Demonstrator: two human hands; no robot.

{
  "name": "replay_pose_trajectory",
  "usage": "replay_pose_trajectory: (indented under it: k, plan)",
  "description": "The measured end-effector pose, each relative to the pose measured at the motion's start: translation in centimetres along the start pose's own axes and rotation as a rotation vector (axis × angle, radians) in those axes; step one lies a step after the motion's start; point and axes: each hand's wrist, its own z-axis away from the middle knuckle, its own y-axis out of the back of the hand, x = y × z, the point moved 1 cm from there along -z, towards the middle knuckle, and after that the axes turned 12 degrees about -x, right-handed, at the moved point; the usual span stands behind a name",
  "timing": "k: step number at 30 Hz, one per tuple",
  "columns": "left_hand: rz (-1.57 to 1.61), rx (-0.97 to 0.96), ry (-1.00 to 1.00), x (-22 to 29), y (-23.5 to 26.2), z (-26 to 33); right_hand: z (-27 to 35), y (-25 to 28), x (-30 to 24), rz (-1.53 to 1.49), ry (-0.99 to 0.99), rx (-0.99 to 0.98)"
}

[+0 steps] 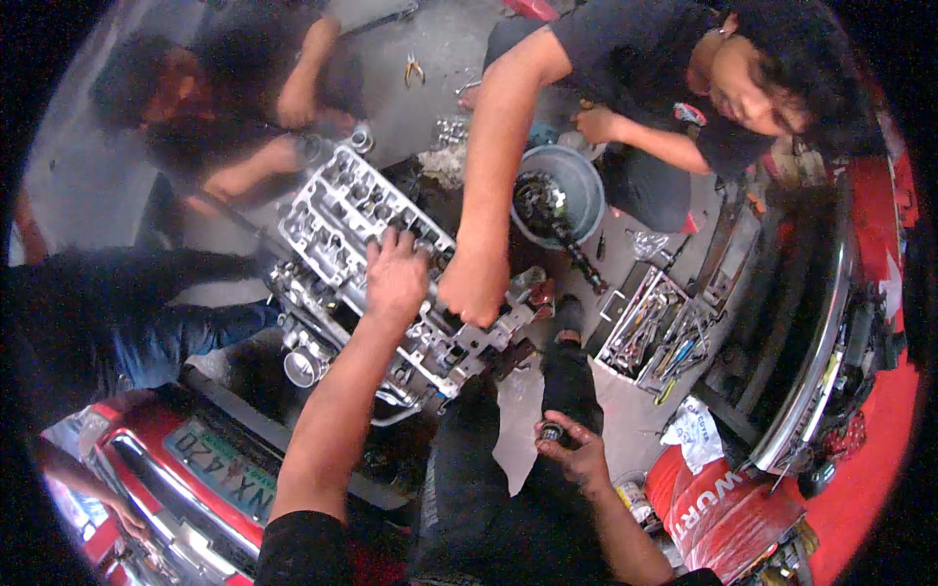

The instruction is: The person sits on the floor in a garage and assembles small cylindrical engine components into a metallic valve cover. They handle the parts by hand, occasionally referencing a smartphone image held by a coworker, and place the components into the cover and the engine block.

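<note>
A silver engine cylinder head (pixel 327 220) lies at a slant in front of me, with rows of round bores along its top. My left hand (pixel 396 278) rests on its middle, fingers bent and apart, tips down among the bores. Lower right, over my leg, my right hand (pixel 578 454) is closed round a small round metal cup (pixel 551 431), its rim facing up between thumb and fingers. A co-worker's fist (pixel 476 285) presses on the near right part of the cylinder head, just beside my left hand. Whatever lies under that fist is hidden.
A grey basin (pixel 576 186) of dark parts stands beyond, a camshaft (pixel 578 256) leaning out of it. Right of me is a tool tray (pixel 650 327), then a red drum (pixel 718 508). Another co-worker (pixel 234 107) crouches far left. A red car bumper (pixel 147 459) is near left.
</note>
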Motion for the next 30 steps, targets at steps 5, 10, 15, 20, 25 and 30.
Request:
replay_pose_trajectory:
  k: [5, 10, 15, 20, 25, 30]
  plan:
    - [0.211, 0.034, 0.015, -0.7, 2.8, 1.1, 0.0, -1.1, 0.0, 0.052, 0.047, -0.001]
    - [0.664, 0.220, 0.134, 4.4, 5.2, 11.3, -0.1, -1.9, 0.9, -0.025, 0.103, -0.009]
    - [1.204, -0.441, 0.014, 14.4, 8.3, 20.0, -1.5, -3.5, 0.6, 0.114, 0.103, -0.191]
    - [1.510, -0.350, 0.176, 18.8, 1.6, 23.1, -1.2, -2.3, 1.4, 0.021, 0.113, -0.268]
    - [1.355, -0.318, 0.041, 25.0, 3.9, 19.8, 1.0, 5.6, 5.4, -0.296, 0.079, -0.140]
    - [1.171, -0.498, 0.132, 32.1, 3.0, 19.5, 9.1, 33.1, 12.0, -0.114, 0.110, 0.462]
